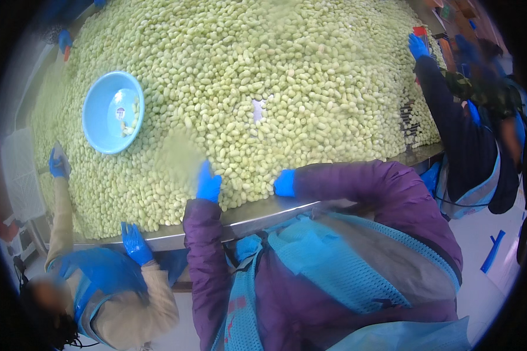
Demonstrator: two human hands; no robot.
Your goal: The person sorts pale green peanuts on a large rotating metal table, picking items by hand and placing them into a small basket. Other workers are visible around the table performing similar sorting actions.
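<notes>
A thick layer of pale green, oval peeled fruits (pixel 290 79) covers the metal table in front of me. My left hand (pixel 209 183), in a blue glove, rests among the fruits by the near edge; a hazy patch of the picture hides what lies just beyond its fingertips. To its right, my right hand (pixel 284 183), also gloved in blue, is curled at the near border of the fruits. Its fingers are turned from view, so anything inside them is hidden. A light blue plastic basin (pixel 110 98) sits on the fruits at the upper left, with several pieces inside.
The metal rim of the table (pixel 263 217) runs close before my body. On the left, a co-worker's gloved hand (pixel 137 244) lies at this rim and another gloved hand (pixel 57 164) reaches over the fruits. A co-worker's dark sleeve (pixel 437 94) extends along the right side.
</notes>
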